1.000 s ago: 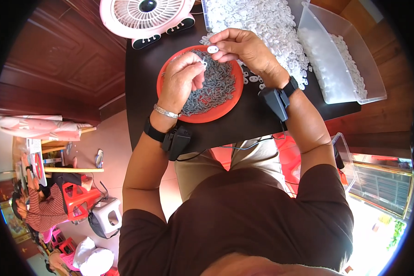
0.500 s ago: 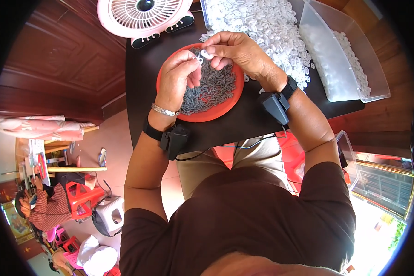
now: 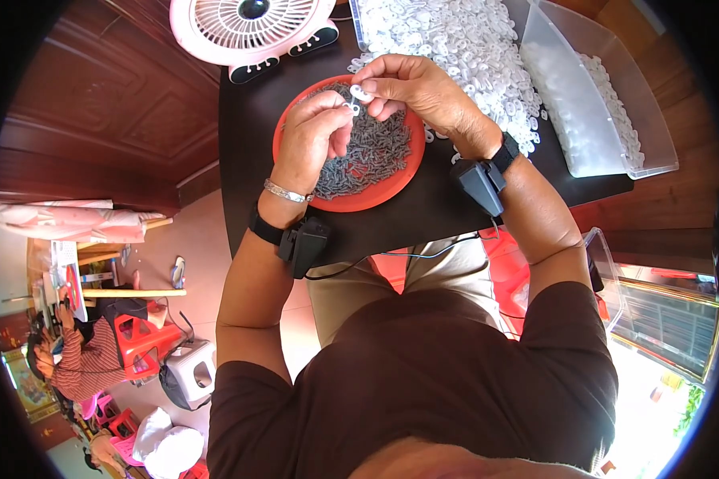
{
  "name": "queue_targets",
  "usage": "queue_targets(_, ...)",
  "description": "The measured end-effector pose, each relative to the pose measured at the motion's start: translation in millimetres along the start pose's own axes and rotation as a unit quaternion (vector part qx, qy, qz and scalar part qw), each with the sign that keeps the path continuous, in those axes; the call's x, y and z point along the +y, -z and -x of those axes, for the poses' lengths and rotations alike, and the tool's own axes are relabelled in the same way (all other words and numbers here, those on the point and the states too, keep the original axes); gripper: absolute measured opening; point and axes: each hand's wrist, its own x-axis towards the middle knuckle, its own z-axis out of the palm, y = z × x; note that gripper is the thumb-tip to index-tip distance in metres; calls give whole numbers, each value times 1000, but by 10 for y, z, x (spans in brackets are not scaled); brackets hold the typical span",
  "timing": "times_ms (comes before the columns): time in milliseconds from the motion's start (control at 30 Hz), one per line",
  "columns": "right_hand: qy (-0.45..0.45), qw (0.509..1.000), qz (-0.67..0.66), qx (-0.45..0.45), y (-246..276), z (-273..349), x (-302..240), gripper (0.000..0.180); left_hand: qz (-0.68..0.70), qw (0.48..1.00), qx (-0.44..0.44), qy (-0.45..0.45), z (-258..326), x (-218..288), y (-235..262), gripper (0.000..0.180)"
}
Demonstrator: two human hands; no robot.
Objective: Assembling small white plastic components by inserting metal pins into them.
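Observation:
Over an orange-red round tray [image 3: 375,195] full of small grey screw-like pieces [image 3: 369,160], my two hands meet, fingertips nearly touching. My left hand [image 3: 310,132] is closed in a pinch on a small white plastic piece with holes [image 3: 352,108]. Between the thumb and forefinger of my right hand [image 3: 423,89] is a white oval plastic piece [image 3: 361,93], just above the other one. Whether the two pieces touch is too small to tell. Each wrist wears a black strap with a dark box.
A large heap of white plastic pieces [image 3: 463,56] spreads over the dark table [image 3: 248,152] beyond my right hand. To its right stands a clear plastic bin [image 3: 651,132] with more white pieces. A pink fan [image 3: 208,36] stands at the far left. A seated person [image 3: 88,359] is off to the left.
My left hand has shifted slightly right and down with its white piece. My right hand has barely moved and keeps its hold.

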Motion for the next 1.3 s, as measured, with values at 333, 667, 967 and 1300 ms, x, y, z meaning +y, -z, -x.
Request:
queue_targets(333, 18, 995, 94, -41, -60, 16, 5, 18, 118, 993, 8, -17, -15, -21, 26, 18)
queue_targets(667, 71, 992, 96, -33, -116, 8, 53, 18, 104, 994, -12, -8, -13, -16, -3, 19)
queue_targets(967, 58, 997, 53, 27, -97, -5, 86, 12, 82, 997, -11, -8, -10, 0, -22, 19)
queue_targets(1300, -23, 997, -44, 66, 12, -44, 66, 19, 48, 998, 31, -1, -16, -14, 20, 19)
